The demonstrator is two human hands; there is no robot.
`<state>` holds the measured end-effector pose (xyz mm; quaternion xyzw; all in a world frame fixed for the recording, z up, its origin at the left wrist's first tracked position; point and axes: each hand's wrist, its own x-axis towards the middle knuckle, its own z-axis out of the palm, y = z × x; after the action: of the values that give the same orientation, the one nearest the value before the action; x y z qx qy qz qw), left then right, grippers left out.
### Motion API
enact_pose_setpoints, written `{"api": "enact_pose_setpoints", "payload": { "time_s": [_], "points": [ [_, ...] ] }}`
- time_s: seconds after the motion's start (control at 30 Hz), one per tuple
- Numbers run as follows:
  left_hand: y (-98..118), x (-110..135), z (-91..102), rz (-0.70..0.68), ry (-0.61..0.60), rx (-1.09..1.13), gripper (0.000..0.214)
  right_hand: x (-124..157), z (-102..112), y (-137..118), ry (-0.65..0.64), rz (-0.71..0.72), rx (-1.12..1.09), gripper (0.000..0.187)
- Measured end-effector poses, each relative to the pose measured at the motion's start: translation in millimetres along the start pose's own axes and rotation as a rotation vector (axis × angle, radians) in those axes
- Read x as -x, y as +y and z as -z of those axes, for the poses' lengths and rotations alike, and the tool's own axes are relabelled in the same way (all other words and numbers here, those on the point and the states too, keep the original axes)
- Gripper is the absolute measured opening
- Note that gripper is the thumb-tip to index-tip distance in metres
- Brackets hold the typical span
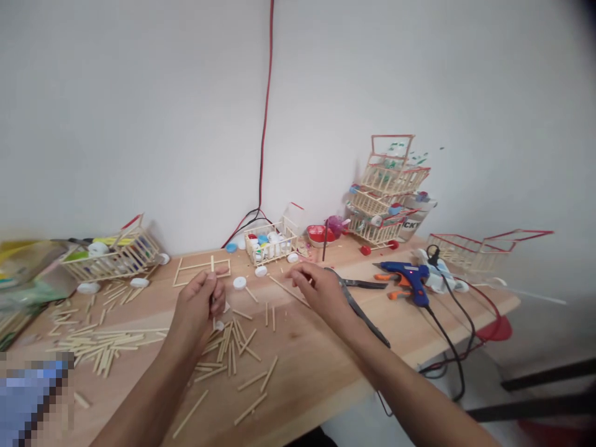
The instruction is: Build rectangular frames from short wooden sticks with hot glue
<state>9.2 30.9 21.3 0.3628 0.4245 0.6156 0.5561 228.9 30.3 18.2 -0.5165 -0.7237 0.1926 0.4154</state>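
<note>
My left hand (pixel 198 301) is closed, pinching a short wooden stick (pixel 212 263) that points up from the fingertips. Just behind it, a flat rectangular frame of sticks (pixel 179 272) lies on the table. My right hand (pixel 321 290) hovers to the right with fingers curled together; whatever is in them, if anything, is hidden. A longer thin stick (pixel 283 287) slants past below its fingertips. Between the hands lies a white bottle cap (pixel 239 283). Loose cut sticks (pixel 228 347) are scattered nearer me on the wooden table (pixel 307 385).
A blue glue gun (pixel 405 270) with a black cord and dark-handled cutters (pixel 361 304) lie at right. Small stick carts stand along the wall: one at left (pixel 139 251), one in the middle (pixel 274 248) holding caps, a stack (pixel 384 198) at right. Another stick pile (pixel 107 344) lies left.
</note>
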Motion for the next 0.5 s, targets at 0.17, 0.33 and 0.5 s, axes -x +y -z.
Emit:
{"api": "enact_pose_setpoints", "payload": {
  "time_s": [0.17,0.33,0.5],
  "points": [
    [-6,2,9.3,-0.006,0.070,0.049,0.028,-35,-31,-21,-0.377,0.118,0.353,0.013],
    [-7,0,9.5,-0.014,0.101,0.061,0.032,-43,-62,-40,-0.536,-0.015,0.623,0.018],
    [-7,0,10.8,0.007,0.050,0.015,0.025,-46,-65,-34,-0.601,-0.031,0.585,0.016]
  ]
}}
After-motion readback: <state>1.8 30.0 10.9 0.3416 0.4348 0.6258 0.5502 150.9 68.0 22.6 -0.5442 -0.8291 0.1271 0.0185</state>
